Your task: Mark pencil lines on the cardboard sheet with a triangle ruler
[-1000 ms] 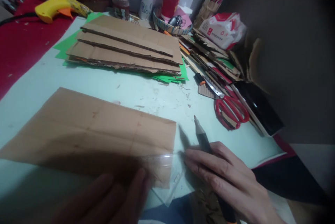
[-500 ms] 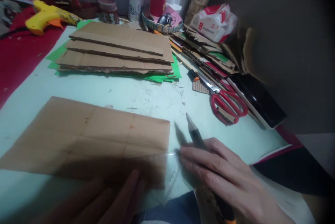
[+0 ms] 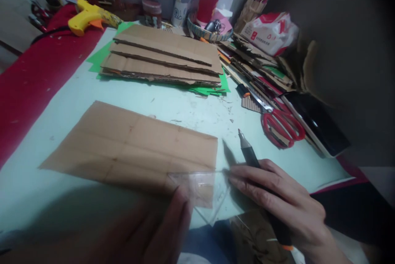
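Note:
A flat brown cardboard sheet [image 3: 132,144] with faint drawn lines lies on the pale green mat [image 3: 185,112]. A clear plastic ruler or set square [image 3: 203,188] rests over the sheet's near right corner. My left hand [image 3: 154,231], dark and blurred at the bottom, has its fingertips at the ruler's left end. My right hand [image 3: 284,206] grips a black pen or craft knife [image 3: 249,157] with its tip pointing up and away, and its fingertips touch the ruler's right end.
A stack of cardboard strips [image 3: 163,56] on green paper lies farther back. Red scissors [image 3: 282,126], a yellow glue gun [image 3: 89,15], a red cup [image 3: 208,1], a tissue pack [image 3: 268,31], cardboard scraps and a black phone [image 3: 317,122] crowd the back and right.
The view has shifted, so everything sits further right in the frame. My left fingers have moved up to the ruler's left end. My right hand keeps hold of the pen.

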{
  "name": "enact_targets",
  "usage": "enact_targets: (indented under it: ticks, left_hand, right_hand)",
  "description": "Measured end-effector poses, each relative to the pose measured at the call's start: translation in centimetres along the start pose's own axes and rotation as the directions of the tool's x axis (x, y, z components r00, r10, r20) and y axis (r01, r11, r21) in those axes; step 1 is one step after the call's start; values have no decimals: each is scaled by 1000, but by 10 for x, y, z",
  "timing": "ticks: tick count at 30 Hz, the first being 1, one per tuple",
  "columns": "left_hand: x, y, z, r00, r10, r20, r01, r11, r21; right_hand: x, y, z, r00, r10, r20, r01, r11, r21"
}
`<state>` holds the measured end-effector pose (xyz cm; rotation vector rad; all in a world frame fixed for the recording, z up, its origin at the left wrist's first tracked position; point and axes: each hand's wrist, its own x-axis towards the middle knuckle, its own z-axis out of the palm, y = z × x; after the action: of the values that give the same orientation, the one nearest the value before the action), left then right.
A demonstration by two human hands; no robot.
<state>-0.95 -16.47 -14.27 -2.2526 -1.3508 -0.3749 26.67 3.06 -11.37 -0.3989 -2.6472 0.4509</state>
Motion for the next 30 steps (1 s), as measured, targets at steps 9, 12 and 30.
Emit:
enact_targets:
  ticks: [9, 12, 30]
  left_hand:
    - [0, 0, -2, 1000, 2, -18, -3, 1000, -18]
    - [-1, 0, -5, 1000, 8, 26, -7, 999, -35]
    - [3, -6, -8, 995, 77, 61, -77, 997, -13]
  right_hand:
    - [0, -3, 1, 1000, 9, -15, -9, 998, -56]
    - [0, -5, 3, 998, 20, -51, -24, 996, -83]
    - [2, 0, -3, 1000, 6, 4, -6, 999, -46]
